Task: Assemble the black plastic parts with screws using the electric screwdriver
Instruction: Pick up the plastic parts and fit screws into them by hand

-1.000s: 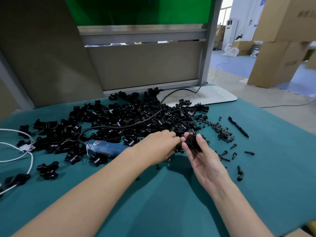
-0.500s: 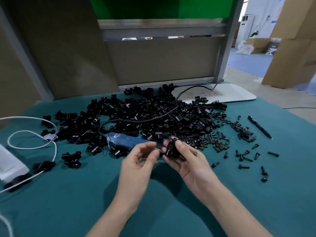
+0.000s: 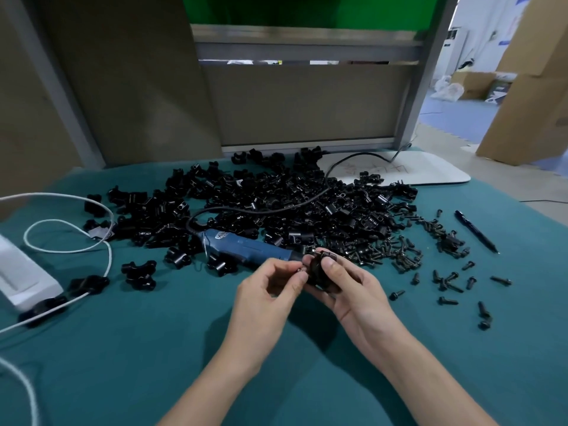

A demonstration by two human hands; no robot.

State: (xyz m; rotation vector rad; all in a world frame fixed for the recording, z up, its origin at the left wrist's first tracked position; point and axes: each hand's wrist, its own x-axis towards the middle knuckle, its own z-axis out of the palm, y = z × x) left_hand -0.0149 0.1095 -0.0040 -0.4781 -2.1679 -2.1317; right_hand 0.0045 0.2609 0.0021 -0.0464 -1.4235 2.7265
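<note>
Hands: left hand (image 3: 267,290) and right hand (image 3: 353,287) meet above the green cloth (image 3: 123,348), near its middle, with their fingertips close together.
Right hand: fingers and thumb are curled round a black plastic part (image 3: 318,270), held up off the cloth with the thumb on top.
Left hand: thumb and forefinger pinch something small at the part's left side. It is probably a screw (image 3: 299,269), though it is too small and dark to be sure.
Change: a second ago the left hand lay over the near edge of the pile, while the right held the part alone. Half a second ago the two came together, and now the left fingertips are set against the part.
Meaning: picking looks done and fitting by hand has begun; driving has not.
Electric screwdriver (image 3: 246,245): the blue body lies on the cloth just behind the hands, tip toward them and untouched. Its black cord runs back over the pile.
Pile (image 3: 292,204): a heap of black parts spreads behind the screwdriver, with no hand in it.
Loose screws (image 3: 399,253): thick beside the heap and thinner further right of the hands.
Next need: the small piece seated straight in its hole, then one hand freed for the screwdriver.
Risk: the piece could slip from the pinch and be lost among the dark parts.
Others: pen (image 3: 475,230) at right, white cable (image 3: 61,222) at left.
</note>
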